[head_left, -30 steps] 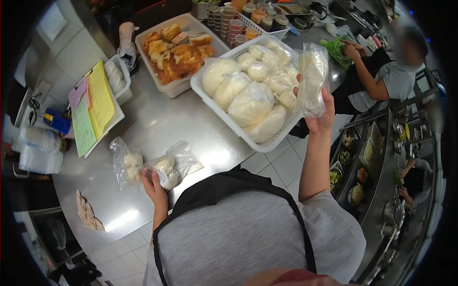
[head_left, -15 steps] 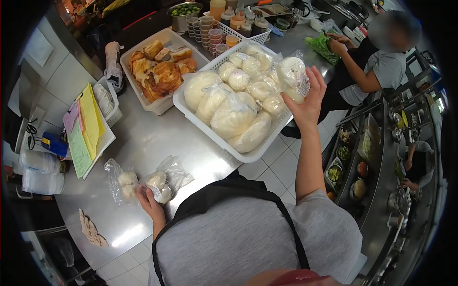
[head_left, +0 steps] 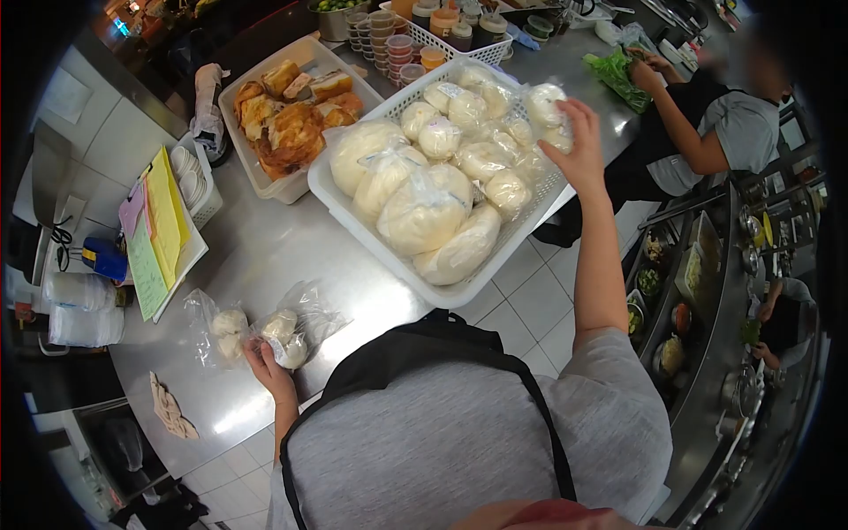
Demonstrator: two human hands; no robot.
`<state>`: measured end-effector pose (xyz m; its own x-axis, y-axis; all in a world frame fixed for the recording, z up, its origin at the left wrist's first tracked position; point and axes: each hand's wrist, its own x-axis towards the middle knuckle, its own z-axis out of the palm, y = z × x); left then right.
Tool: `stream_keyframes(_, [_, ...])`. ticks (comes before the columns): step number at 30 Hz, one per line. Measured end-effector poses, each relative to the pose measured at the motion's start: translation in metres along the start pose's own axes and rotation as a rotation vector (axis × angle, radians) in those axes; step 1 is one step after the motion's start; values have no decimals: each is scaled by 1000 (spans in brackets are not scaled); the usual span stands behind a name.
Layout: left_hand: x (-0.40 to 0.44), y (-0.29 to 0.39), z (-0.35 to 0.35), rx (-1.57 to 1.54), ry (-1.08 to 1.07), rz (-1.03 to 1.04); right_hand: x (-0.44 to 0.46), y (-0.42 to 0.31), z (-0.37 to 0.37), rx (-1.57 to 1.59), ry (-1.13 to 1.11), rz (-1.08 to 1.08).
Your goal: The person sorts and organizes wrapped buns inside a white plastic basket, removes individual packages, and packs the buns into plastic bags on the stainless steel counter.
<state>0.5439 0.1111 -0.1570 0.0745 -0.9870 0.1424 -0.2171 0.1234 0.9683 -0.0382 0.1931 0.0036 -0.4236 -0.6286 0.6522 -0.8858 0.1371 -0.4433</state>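
The left hand (head_left: 276, 375), nearest the wearer, rests its fingers against a bag of dough balls (head_left: 281, 327) on the tabletop (head_left: 269, 247); how firmly this grip closes cannot be told. A second bag (head_left: 230, 331) of dough balls lies just beside it, to the left. Farther out, a white basket (head_left: 380, 250) carries wrapped dough (head_left: 428, 203) in large and small pieces. At its far right side, the right hand (head_left: 583, 155) holds bagged dough (head_left: 545, 102), the grip pinching it between thumb and curved fingers. A second ago this bag stood upright, nearer the wearer; it has since tipped and shifted outward to the rim, while the left hand has stayed by its bag. As judged here, the carried piece remains in hand, not released. Beyond, a co-worker (head_left: 698, 132) handles leafy greens (head_left: 617, 78).
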Motion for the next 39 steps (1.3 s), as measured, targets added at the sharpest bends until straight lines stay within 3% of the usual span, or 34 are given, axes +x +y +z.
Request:
stream_keyframes(2, [-3,4,4,16,24,15,-2,29,13,61,-353,-2])
stream_keyframes(3, [-4,5,5,38,49,9,-5,28,14,71,-359,2])
stream_keyframes(5, [-4,3,7,73,88,6,-7,7,12,-211,-325,11])
stream_keyframes(6, [-5,-1,7,81,111,1,-7,0,9,-18,-260,-12])
stream_keyframes(9, [-12,6,19,78,183,-10,-23,-40,2,225,-392,-49])
stream_keyframes(11, [-13,11,26,64,237,-9,-36,-47,11,408,-478,144])
stream_keyframes(15, [-10,3,26,181,297,41,-36,-40,14,517,-556,276])
stream_keyframes(18, [-9,2,30,218,330,51,-35,-31,15,556,-479,114])
stream_keyframes(20, [-11,4,33,231,342,28,-44,-24,17,506,-271,-19])
stream_keyframes(24, [-7,-3,30,262,359,63,-46,-24,18,561,-203,-21])
stream_keyframes(29, [-11,13,18,394,396,10,-24,-18,3,627,-559,-15])
stream_keyframes(31, [-16,70,45,854,501,283,-8,7,-2,417,-356,-71])
stream_keyframes(33, [-11,116,64,877,471,394,5,29,-2,186,-362,-61])
stream_keyframes(35, [7,152,88,674,338,685,-2,34,11,125,-446,2])
stream_keyframes(37, [32,193,129,401,181,861,-2,36,20,60,-518,59])
stream_keyframes(39, [47,229,174,258,-121,929,1,39,19,100,-519,86])
